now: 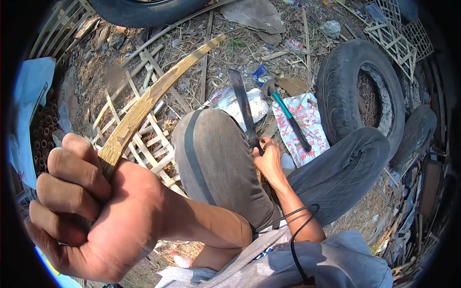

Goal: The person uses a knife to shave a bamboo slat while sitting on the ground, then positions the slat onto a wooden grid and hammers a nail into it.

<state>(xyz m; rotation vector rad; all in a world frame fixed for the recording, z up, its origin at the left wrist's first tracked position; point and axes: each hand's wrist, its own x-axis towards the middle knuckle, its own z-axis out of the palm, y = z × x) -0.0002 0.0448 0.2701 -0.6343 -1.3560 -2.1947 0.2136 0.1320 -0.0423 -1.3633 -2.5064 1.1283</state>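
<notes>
My left hand [96,206] is raised close at the lower left, its fingers wrapped round the lower end of a split bamboo strip [156,90]. The strip slants up and away to the right, with rough, peeling yellow-brown patches on its surface. Between my bent knees, my right hand [269,158] grips the handle of a machete [243,103]. Its dark, long blade points away from me, apart from the bamboo. To the right of the blade, a hammer [289,115] with a green and black handle lies on a red-and-white printed plastic sheet [313,117].
A worn tyre [333,91] rests at the right, and another tyre [149,13] shows at the top edge. Bamboo lattice [152,137] lies beyond my left hand, with more lattice [391,41] at the far right. A black cable [294,240] hangs over my right arm.
</notes>
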